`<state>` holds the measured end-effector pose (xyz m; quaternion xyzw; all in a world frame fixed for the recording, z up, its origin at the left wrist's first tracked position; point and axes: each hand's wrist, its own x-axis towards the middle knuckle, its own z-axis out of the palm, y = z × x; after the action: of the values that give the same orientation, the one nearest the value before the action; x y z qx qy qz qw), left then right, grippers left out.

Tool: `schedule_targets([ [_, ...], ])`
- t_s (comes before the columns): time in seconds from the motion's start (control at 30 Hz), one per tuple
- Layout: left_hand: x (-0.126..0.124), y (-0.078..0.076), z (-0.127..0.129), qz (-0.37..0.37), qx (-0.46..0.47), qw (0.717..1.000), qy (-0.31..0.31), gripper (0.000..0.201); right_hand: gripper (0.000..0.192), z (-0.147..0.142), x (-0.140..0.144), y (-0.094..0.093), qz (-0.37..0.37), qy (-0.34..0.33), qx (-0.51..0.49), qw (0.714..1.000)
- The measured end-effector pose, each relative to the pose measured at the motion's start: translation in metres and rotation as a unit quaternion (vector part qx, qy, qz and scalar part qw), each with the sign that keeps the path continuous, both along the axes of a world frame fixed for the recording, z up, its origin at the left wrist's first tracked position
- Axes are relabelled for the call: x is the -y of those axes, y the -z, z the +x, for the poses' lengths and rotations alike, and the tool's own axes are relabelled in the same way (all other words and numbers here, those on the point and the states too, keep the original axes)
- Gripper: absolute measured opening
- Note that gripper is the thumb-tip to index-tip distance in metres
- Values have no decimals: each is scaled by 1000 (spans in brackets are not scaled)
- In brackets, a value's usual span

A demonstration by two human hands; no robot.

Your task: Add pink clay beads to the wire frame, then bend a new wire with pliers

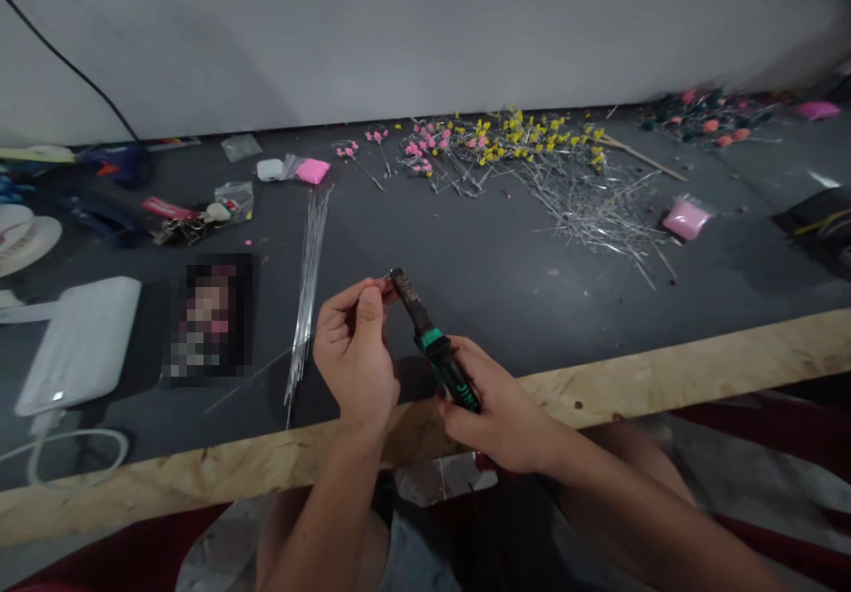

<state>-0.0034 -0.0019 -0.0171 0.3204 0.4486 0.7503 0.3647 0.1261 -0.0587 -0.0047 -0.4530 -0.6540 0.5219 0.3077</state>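
Note:
My right hand is wrapped round the black and green handles of a pair of pliers, whose dark metal jaws point up and left. At the jaw tip, my left hand pinches a short bit of thin wire between thumb and forefinger. How much wire lies inside the fingers is hidden. Just left of that hand, a bundle of straight silver wires lies lengthwise on the dark tabletop. One more faint wire slants across the table beside the bundle's lower end.
Along the back lie pink-tipped wires, yellow-tipped wires and a loose wire heap. Pink clay packets sit nearby. At left are a white power bank with cable, a blurred-out phone-like item and keys.

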Motion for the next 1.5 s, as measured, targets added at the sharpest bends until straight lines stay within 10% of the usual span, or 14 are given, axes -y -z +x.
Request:
schedule_targets([
  [1.5,7,0,2,-10,-68,996,-57,10,24,-3,4,-1,-36,-16,-33,999],
])
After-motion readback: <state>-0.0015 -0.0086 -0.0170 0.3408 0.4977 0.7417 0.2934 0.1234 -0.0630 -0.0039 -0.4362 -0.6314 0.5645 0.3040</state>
